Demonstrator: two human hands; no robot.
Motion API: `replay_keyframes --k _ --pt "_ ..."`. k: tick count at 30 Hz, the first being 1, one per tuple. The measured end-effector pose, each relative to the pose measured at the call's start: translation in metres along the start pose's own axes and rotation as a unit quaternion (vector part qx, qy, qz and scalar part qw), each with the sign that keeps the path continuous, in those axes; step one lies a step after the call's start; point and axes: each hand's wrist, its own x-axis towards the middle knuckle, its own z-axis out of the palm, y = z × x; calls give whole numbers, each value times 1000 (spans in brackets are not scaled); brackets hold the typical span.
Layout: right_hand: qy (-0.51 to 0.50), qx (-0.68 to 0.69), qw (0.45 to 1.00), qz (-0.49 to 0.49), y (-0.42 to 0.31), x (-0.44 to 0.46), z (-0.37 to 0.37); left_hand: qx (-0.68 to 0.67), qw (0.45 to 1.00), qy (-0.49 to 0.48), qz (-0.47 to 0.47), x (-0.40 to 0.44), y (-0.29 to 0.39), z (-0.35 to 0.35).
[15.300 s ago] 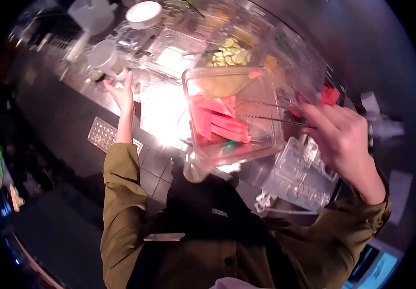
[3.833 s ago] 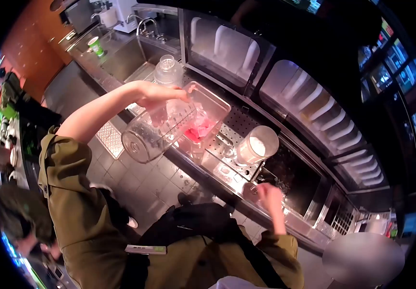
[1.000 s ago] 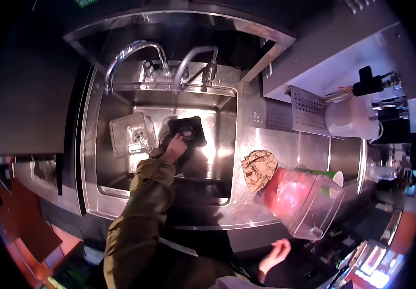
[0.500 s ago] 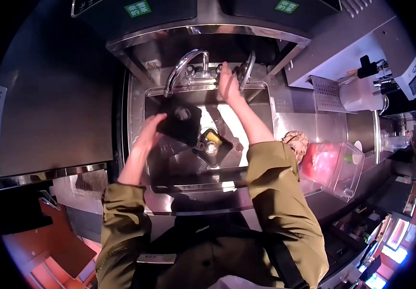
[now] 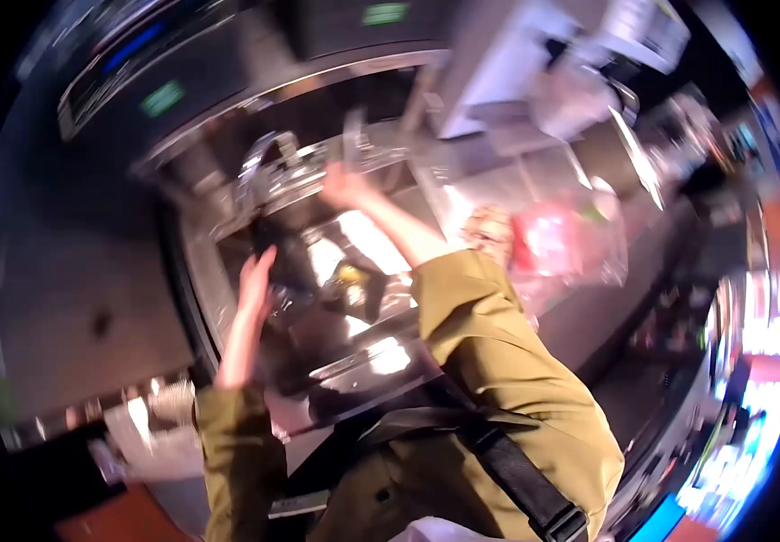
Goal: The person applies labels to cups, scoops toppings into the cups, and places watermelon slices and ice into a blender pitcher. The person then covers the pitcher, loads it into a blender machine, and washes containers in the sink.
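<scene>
My left hand (image 5: 256, 280) is at the left side of the sink, its fingers closed on the edge of a dark black container (image 5: 289, 248), which is blurred and hard to separate from the sink's shade. My right hand (image 5: 346, 187) reaches to the back of the sink by the taps (image 5: 290, 167); motion smears its fingers, so their grip does not show. A second black container (image 5: 364, 294) with something yellow (image 5: 348, 273) in it lies in the sink basin (image 5: 304, 339).
Right of the sink lie a crumpled patterned cloth (image 5: 487, 233) and a clear bin (image 5: 602, 239) with something red inside. A white machine (image 5: 498, 63) stands at the back right. A dark steel surface (image 5: 83, 298) is on the left.
The whole view has turned and shifted, with strong blur. My right hand still reaches toward the taps. My left hand stays by the black container, which now looks darker and less distinct.
</scene>
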Motion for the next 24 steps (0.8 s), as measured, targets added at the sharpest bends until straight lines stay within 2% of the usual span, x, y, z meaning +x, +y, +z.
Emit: replay_keyframes --k 2,3,4,5,6,7,8,9,10,11,12,13,14,16,20,23,24 --pt "-100 -62 993 -15 -22 -39 -27 159 984 -44 62 -35 -19 23" --pt "-178 -4 984 31 -32 -64 -44 264 963 -16 54 -51 -40 33" --pt "-197 22 979 48 -39 -92 -61 375 906 -42 192 -87 -39 62" --pt "-229 53 967 101 -40 -112 -72 425 849 -70 305 -107 -50 75" --pt "-245 2 964 102 -37 -131 -88 424 834 -113 333 -126 -53 93" --pt "-177 -72 981 22 -26 -152 -100 411 832 -140 345 -149 -45 118" --pt "-101 -101 990 10 -13 -177 -114 423 795 -160 404 -159 -48 133" --pt "-89 -137 986 38 -4 -200 -139 429 755 -178 463 -163 -49 147" --pt "-22 -64 997 50 -2 -236 -175 445 723 -211 484 -168 -44 161" --pt "60 -72 994 54 18 -260 -191 457 691 -239 506 -169 -39 180" --pt "177 -94 980 5 36 -285 -209 460 649 -241 555 -167 -39 202" --pt "216 -96 972 12 42 -308 -237 497 587 -240 592 -169 -33 230" --pt "262 -123 957 10 54 -324 -261 447 580 -261 629 -174 -23 260" --pt "302 -96 945 80 75 -343 -295 449 536 -290 653 -175 -20 308" --pt "381 -14 921 86 150 -356 -316 487 452 -296 686 -160 -32 374" --pt "419 -15 902 104 179 -359 -310 495 439 -353 662 -162 -26 392" --pt "425 -8 900 95 186 -360 -310 469 454 -403 642 -162 -23 394"
